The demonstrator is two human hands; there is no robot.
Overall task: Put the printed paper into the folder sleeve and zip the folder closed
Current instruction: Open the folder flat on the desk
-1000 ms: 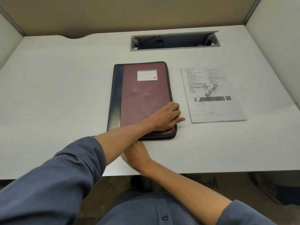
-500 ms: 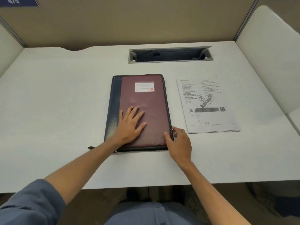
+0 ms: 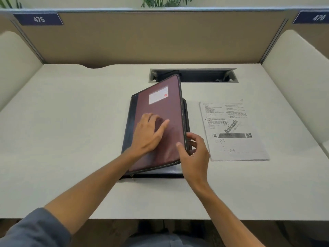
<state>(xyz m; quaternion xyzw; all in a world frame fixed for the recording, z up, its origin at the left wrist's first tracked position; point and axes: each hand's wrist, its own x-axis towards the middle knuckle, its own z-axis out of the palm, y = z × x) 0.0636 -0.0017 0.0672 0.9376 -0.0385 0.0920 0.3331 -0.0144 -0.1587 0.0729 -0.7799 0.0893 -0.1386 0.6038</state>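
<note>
A maroon folder (image 3: 160, 107) with a dark spine and a white label lies at the middle of the desk. Its front cover is raised along the right edge, hinged at the left. My right hand (image 3: 194, 154) grips that cover's right edge, thumb on top and fingers underneath. My left hand (image 3: 148, 133) rests on the cover with its fingers apart. The zip pull (image 3: 132, 177) hangs at the folder's near left corner. The printed paper (image 3: 231, 131) lies flat on the desk just right of the folder, untouched.
The white desk (image 3: 71, 139) has a cable slot (image 3: 194, 75) right behind the folder. Tan partition panels stand at the back and cream panels at both sides. Number signs 475 and 476 sit on the partition.
The folder was shut and flat before. My right hand has taken the cover's right edge and lifted it. My left hand stayed on the cover. The camera tilted up.
</note>
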